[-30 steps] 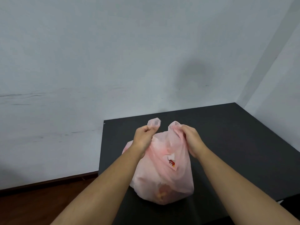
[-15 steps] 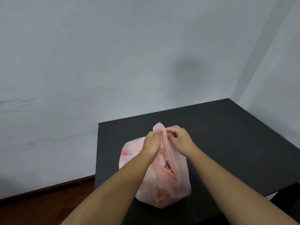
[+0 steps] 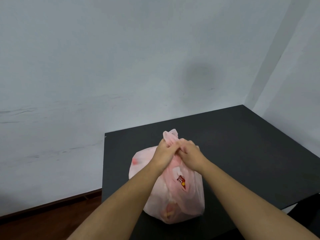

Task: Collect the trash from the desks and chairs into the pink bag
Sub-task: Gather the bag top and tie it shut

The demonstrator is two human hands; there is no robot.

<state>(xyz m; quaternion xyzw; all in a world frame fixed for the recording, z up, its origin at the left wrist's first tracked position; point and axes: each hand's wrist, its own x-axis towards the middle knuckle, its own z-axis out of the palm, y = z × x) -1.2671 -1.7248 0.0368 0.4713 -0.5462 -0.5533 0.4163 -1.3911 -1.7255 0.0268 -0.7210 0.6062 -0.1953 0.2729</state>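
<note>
A full, translucent pink bag stands on the near left part of a black desk. Red and orange wrappers show faintly through its plastic. My left hand and my right hand meet right above the bag, both closed on its handles. One handle loop sticks up above my fingers. The two hands touch each other, and the bag's mouth is gathered shut under them.
The desk sits in a corner, with a pale wall behind it and another wall on the right. Dark wooden floor lies to the left, below the desk's left edge.
My hands, apart one second ago with a handle in each, have come together above the bag. The two handles are now bunched between them.
</note>
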